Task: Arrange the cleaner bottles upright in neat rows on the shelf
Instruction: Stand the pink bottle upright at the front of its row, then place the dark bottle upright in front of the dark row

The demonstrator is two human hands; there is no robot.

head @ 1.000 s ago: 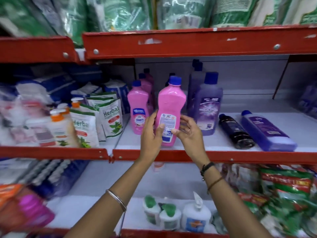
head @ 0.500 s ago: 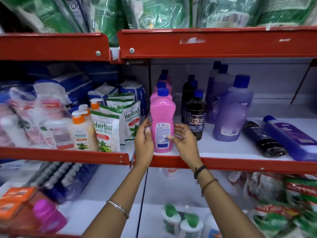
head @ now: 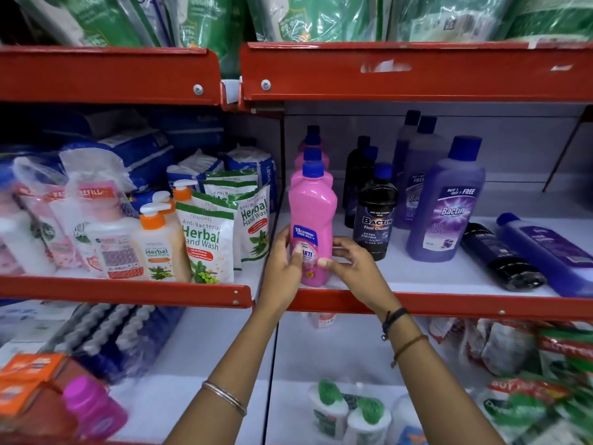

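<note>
A pink cleaner bottle (head: pixel 313 216) with a blue cap stands upright at the front of the white shelf (head: pixel 401 281), heading a row of pink bottles (head: pixel 312 155). My left hand (head: pixel 284 264) grips its lower left side and my right hand (head: pixel 349 261) its lower right side. To the right stand a black Bactin bottle (head: pixel 373 216) and a purple Bactin bottle (head: pixel 446 207), each with more bottles behind. A black bottle (head: pixel 500 255) and a blue-purple bottle (head: pixel 545 252) lie on their sides at the right.
Herbal hand wash pouches (head: pixel 205 239) and pump bottles (head: pixel 157 242) fill the left bay. A red shelf lip (head: pixel 449 305) runs along the front edge. Green packets (head: pixel 321 17) sit on the shelf above. Small bottles (head: pixel 349 412) stand on the lower shelf.
The pink bottle came down from mid-air onto the shelf front at the head of the pink row and was turned to show its label; both hands stayed on it.
</note>
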